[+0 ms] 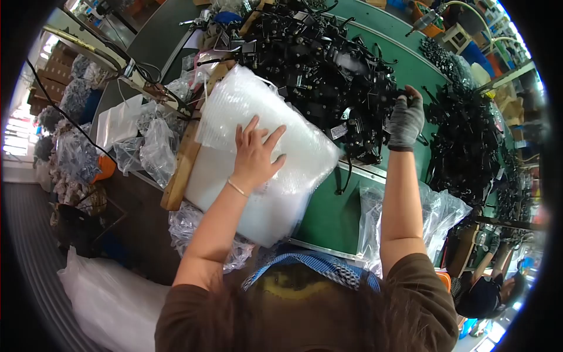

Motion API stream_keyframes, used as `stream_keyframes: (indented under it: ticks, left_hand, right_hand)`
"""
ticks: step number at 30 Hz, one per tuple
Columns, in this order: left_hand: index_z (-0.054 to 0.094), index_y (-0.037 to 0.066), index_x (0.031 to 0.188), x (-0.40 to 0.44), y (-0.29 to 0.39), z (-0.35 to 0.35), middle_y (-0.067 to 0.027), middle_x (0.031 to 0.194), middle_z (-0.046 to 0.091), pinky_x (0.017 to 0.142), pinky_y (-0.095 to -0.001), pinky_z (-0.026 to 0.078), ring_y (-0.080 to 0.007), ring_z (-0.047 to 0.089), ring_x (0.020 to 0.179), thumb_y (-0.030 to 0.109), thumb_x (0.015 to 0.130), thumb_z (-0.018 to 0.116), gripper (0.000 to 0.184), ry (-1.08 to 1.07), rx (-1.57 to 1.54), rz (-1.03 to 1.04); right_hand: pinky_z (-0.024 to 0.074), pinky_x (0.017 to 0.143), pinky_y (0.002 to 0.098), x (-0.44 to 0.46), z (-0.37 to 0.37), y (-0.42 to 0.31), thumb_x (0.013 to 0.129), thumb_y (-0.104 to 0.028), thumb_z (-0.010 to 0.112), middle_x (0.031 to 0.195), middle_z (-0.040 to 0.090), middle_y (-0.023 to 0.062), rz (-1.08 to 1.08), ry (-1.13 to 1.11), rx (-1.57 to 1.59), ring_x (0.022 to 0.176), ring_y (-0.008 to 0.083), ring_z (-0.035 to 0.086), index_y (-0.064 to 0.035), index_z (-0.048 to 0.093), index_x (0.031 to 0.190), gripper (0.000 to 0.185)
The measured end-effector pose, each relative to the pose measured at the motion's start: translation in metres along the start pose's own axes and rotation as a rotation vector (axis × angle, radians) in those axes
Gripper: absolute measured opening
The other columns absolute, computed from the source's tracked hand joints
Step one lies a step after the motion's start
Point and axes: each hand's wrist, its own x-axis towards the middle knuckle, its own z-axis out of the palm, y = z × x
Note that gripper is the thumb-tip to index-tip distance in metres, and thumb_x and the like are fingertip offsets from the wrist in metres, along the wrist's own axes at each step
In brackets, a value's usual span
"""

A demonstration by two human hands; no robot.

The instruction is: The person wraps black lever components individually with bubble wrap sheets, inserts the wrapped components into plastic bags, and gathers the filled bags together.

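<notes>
My left hand [256, 154], bare with a thin band at the wrist, lies with spread fingers on a stack of white bubble-wrap sheets [223, 170]. The sheets rest on the green table [328, 217]. At the right edge of a large heap of black metal parts [316, 76] is my right hand [406, 120], in a grey glove with bare fingertips. Its fingers are bent toward the heap, and what they hold, if anything, is too small and dark to make out.
A wooden bar [183, 164] runs along the left of the sheets. Clear plastic bags [158, 149] lie beyond it, with more bags [437, 214] at the right table edge. Another black heap [463, 141] stands right. A co-worker [487, 293] is at the lower right.
</notes>
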Motion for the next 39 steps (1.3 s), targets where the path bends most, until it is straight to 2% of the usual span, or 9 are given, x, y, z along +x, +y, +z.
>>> stream_keyframes:
  ticks: [6, 10, 13, 16, 19, 27, 30, 34, 39]
  left_hand:
    - [0.048, 0.026, 0.129, 0.016, 0.008, 0.022, -0.0142, 0.110, 0.042, 0.105, -0.0589, 0.014, -0.0329, 0.021, 0.128, 0.035, 0.071, 0.071, 0.063, 0.016, -0.036, -0.003]
    - [0.055, 0.024, 0.119, 0.008, 0.012, 0.023, -0.0101, 0.105, 0.045, 0.107, -0.0560, 0.016, -0.0305, 0.027, 0.128, 0.026, 0.069, 0.071, 0.053, 0.053, -0.150, -0.055]
    - [0.062, 0.011, 0.090, -0.009, -0.002, 0.018, -0.0099, 0.092, 0.053, 0.100, -0.0462, 0.032, -0.0303, 0.046, 0.115, 0.004, 0.069, 0.066, 0.023, 0.402, -0.518, -0.025]
    - [0.056, 0.000, 0.081, -0.063, -0.027, 0.043, -0.0139, 0.096, 0.058, 0.081, -0.0356, 0.042, -0.0260, 0.053, 0.088, 0.003, 0.079, 0.055, 0.004, 0.899, -0.717, -0.829]
    - [0.056, 0.000, 0.084, -0.084, -0.074, 0.123, -0.0155, 0.091, 0.057, 0.078, -0.0342, 0.041, -0.0250, 0.052, 0.082, 0.013, 0.086, 0.050, 0.015, 0.667, -1.076, -1.172]
    - [0.036, 0.008, 0.137, -0.005, -0.055, 0.075, -0.0101, 0.134, 0.044, 0.101, -0.0329, 0.033, -0.0226, 0.041, 0.122, 0.067, 0.088, 0.027, 0.077, 0.310, -2.371, -1.074]
    - [0.037, 0.008, 0.136, -0.020, -0.011, 0.061, -0.0093, 0.136, 0.042, 0.103, -0.0338, 0.033, -0.0206, 0.038, 0.126, 0.053, 0.093, 0.031, 0.062, 0.438, -2.325, -0.942]
    - [0.048, 0.007, 0.124, -0.067, 0.004, 0.054, -0.0047, 0.118, 0.056, 0.095, -0.0358, 0.041, -0.0191, 0.051, 0.112, 0.032, 0.094, 0.038, 0.041, 0.541, -2.596, -0.886]
    - [0.049, 0.001, 0.119, -0.093, -0.036, 0.087, -0.0101, 0.115, 0.057, 0.091, -0.0361, 0.045, -0.0213, 0.056, 0.104, 0.025, 0.092, 0.037, 0.037, 1.024, -2.377, -0.868]
  right_hand:
    - [0.0392, 0.096, 0.0397, -0.038, 0.027, 0.006, 0.078, -0.027, 0.060, 0.131, 0.045, 0.0136, -0.126, -0.322, -0.772, 0.115, 0.0333, 0.047, -0.0215, 0.050, 0.125, 0.048]
    - [0.0367, 0.097, 0.0422, -0.104, 0.029, -0.075, 0.073, -0.014, 0.065, 0.130, 0.043, 0.0139, -0.542, -0.373, 0.237, 0.113, 0.0320, 0.046, -0.0104, 0.049, 0.124, 0.054]
    - [0.0310, 0.102, 0.0456, -0.156, 0.071, -0.075, 0.082, -0.039, 0.061, 0.128, 0.046, 0.0154, -0.479, -0.705, -0.227, 0.116, 0.0372, 0.044, -0.0202, 0.042, 0.132, 0.057]
    - [0.0293, 0.103, 0.0478, -0.152, 0.095, -0.048, 0.083, -0.039, 0.060, 0.127, 0.046, 0.0171, -0.337, -0.708, -0.168, 0.116, 0.0375, 0.044, -0.0212, 0.040, 0.133, 0.057]
    - [0.0298, 0.103, 0.0471, -0.149, 0.098, -0.042, 0.080, -0.029, 0.066, 0.129, 0.043, 0.0196, -0.566, -0.569, -0.117, 0.117, 0.0393, 0.042, -0.0211, 0.042, 0.132, 0.058]
    - [0.0350, 0.101, 0.0404, -0.138, 0.084, -0.072, 0.069, -0.006, 0.068, 0.135, 0.034, 0.0186, -0.664, -0.444, -0.203, 0.123, 0.0364, 0.037, -0.0152, 0.040, 0.134, 0.072]
    - [0.0364, 0.100, 0.0391, -0.118, 0.073, -0.063, 0.079, -0.004, 0.055, 0.125, 0.046, 0.0200, -0.678, -0.736, 0.014, 0.116, 0.0346, 0.045, -0.0102, 0.048, 0.127, 0.049]
    - [0.0312, 0.103, 0.0448, -0.143, 0.057, -0.087, 0.093, -0.049, 0.038, 0.129, 0.045, 0.0205, -0.860, -0.846, 0.330, 0.120, 0.0356, 0.043, -0.0058, 0.055, 0.120, 0.054]
    - [0.0285, 0.104, 0.0491, -0.185, 0.107, -0.135, 0.074, -0.043, 0.067, 0.130, 0.044, 0.0174, -1.151, -0.971, -0.025, 0.123, 0.0372, 0.038, -0.0137, 0.055, 0.120, 0.056]
